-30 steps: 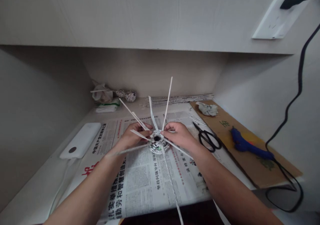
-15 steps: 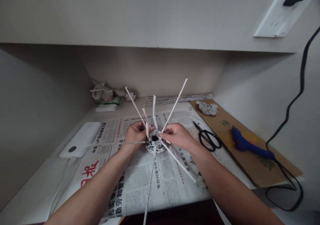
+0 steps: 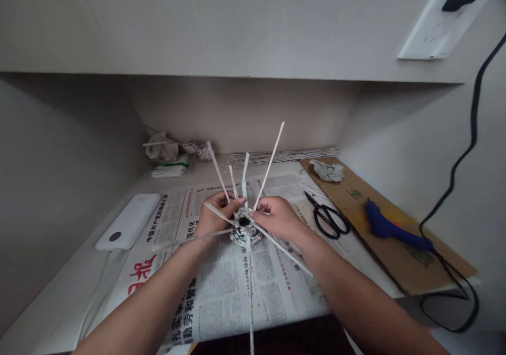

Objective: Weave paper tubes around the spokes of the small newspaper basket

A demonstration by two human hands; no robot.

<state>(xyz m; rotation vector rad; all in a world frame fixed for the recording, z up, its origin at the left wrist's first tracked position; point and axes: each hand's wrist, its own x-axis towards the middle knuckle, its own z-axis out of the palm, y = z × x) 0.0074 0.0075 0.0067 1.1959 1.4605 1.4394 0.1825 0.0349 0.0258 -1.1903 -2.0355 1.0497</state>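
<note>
Between my hands, over the newspaper (image 3: 213, 292), is a small round piece woven from rolled paper (image 3: 242, 235), with a dark hole in its middle. Several paper strips fan out from it; a long white strip (image 3: 271, 163) slants up to the right, and another strip (image 3: 250, 297) runs toward me. My left hand (image 3: 217, 213) pinches the far left side of the weaving, thumb on top near the strip bases. On the right side, my right hand (image 3: 276, 216) has thumb and fingers closed on its rim where strips come out. The fingertips beneath are hidden.
Black scissors (image 3: 330, 220) lie right of my right hand. A blue glue gun (image 3: 391, 227) and crumpled paper (image 3: 327, 170) rest on cardboard (image 3: 356, 207). A white power bank (image 3: 128, 220) is at left; thin paper rolls (image 3: 288, 156) lie along the back.
The weaving has turned slightly between my hands. A short strip by my left thumb now leans out to the left, and the strip toward me has swung right.
</note>
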